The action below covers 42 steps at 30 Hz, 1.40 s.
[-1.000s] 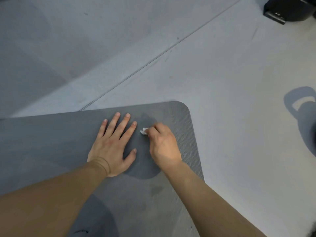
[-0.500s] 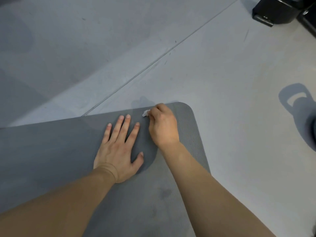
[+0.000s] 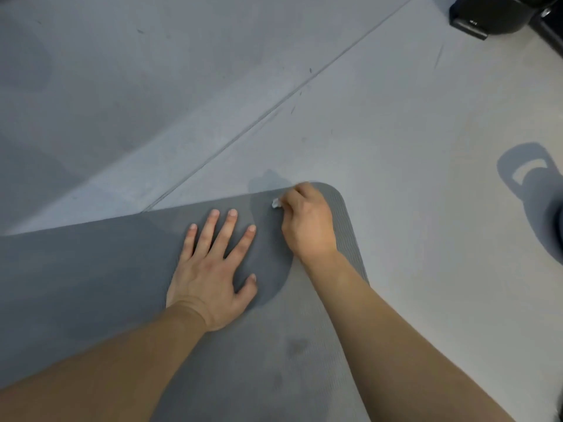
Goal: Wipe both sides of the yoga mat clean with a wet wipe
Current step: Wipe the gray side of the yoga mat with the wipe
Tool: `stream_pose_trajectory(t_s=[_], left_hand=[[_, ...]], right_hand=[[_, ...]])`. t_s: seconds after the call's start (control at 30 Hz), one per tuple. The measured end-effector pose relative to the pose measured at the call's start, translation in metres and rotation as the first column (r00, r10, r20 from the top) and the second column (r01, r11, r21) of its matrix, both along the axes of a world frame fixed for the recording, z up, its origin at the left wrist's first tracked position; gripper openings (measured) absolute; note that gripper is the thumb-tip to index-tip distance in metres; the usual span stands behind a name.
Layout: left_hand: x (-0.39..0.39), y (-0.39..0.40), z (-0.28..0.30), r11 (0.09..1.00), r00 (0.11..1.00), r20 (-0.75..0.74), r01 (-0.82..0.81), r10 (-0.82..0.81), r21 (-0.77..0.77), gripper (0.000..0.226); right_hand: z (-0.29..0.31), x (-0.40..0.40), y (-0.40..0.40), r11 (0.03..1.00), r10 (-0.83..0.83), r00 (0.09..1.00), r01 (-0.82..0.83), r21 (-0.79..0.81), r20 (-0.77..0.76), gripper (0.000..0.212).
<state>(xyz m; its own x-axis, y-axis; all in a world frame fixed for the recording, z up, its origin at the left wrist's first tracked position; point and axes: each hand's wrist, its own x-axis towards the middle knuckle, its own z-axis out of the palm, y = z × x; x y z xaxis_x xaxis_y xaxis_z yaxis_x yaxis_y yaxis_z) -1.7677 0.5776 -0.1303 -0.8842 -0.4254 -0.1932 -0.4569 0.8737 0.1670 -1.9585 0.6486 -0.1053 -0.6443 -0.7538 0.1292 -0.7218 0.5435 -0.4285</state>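
Head view: dark grey ribbed foam yoga mat [image 3: 106, 278] lying flat on pale grey floor [image 3: 396, 132], long axis running from rounded far-right corner toward lower left. Right hand [image 3: 307, 223] pinching small crumpled white wet wipe [image 3: 276, 203] against mat beside far edge, near that corner. Left hand [image 3: 213, 269] pressing flat just beside it, fingers spread, holding nothing. Unwiped length likely stretching leftward, nearer left hand. Black object [image 3: 487, 13] sitting well apart, top right. No containers showing.

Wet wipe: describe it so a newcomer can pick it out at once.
Find the grey mat on the floor, then its rounded far corner. The right hand grips there, and the wipe pokes from its fingers: the only white scrap, tiny and crumpled.
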Motion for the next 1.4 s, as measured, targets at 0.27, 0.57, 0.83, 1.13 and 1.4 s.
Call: stream_pose_trajectory(t_s=[0.27, 0.57, 0.83, 1.13, 1.4], left_hand=[[-0.001, 0.001, 0.000, 0.998, 0.998, -0.016, 0.056, -0.057, -0.015, 0.075], [-0.051, -0.001, 0.007, 0.976, 0.970, -0.120, 0.206, -0.213, -0.074, 0.054], [-0.077, -0.008, -0.004, 0.938, 0.922, -0.198, 0.345, -0.333, 0.033, 0.068], [-0.075, -0.009, -0.001, 0.923, 0.912, -0.191, 0.380, -0.362, 0.063, 0.066], [-0.076, -0.010, -0.001, 0.927, 0.918, -0.160, 0.374, -0.364, 0.039, 0.081]], right_hand=[[0.005, 0.030, 0.120, 0.997, -0.045, 0.995, 0.051, 0.066, -0.093, 0.025], [-0.001, -0.046, 0.028, 0.971, -0.235, 0.971, 0.237, 0.028, -0.046, 0.013], [0.001, -0.013, 0.097, 0.995, -0.101, 0.993, 0.102, 0.013, -0.065, 0.016], [0.005, -0.044, 0.057, 0.992, -0.113, 0.990, 0.118, 0.052, -0.085, 0.016], [0.003, -0.003, 0.122, 0.995, -0.074, 0.995, 0.078, 0.064, -0.067, 0.016]])
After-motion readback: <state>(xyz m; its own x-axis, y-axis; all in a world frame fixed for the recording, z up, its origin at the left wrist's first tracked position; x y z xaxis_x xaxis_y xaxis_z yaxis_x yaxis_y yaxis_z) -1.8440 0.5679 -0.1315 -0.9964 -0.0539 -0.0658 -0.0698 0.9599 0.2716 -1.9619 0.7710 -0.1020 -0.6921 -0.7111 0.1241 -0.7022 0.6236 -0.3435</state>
